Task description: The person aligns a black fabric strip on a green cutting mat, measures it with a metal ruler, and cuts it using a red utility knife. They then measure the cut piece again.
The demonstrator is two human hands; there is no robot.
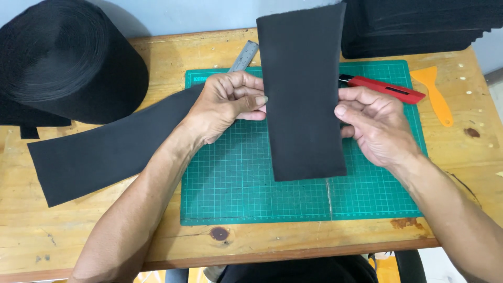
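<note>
A cut rectangle of black fabric (303, 89) is held upright above a green cutting mat (241, 183). My left hand (228, 102) pinches its left edge and my right hand (374, 123) pinches its right edge. Beneath my left forearm a long black fabric strip (99, 149) runs leftward across the wooden table toward a big black roll (63, 57). A red utility knife (385, 88) lies on the mat just behind my right hand. A steel ruler (244, 56) pokes out behind my left hand.
A stack of cut black pieces (414, 26) sits at the back right. An orange plastic scraper (435, 91) lies right of the mat. The wooden table (63, 230) ends at its front edge close to my body.
</note>
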